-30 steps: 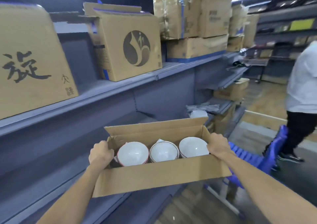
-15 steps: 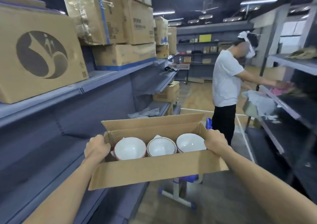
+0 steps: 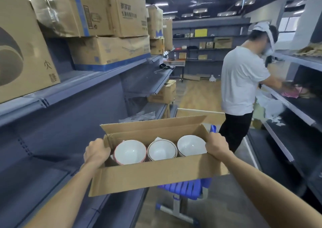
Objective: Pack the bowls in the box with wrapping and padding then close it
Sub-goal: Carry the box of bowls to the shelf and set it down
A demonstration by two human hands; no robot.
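In a warehouse aisle I carry an open cardboard box (image 3: 149, 177) in the air, my left grip (image 3: 96, 152) curled round its left end and my right grip (image 3: 216, 146) curled round its right end. Three white bowls (image 3: 161, 151) sit side by side inside, flaps up. A blue stool (image 3: 184, 188) stands below; a person in a white shirt (image 3: 239, 81) works at the right-hand shelf (image 3: 287, 104).

Both arms outstretched, left hand (image 3: 96, 150) and right hand (image 3: 216, 145) curled over opposite box ends (image 3: 149, 179).
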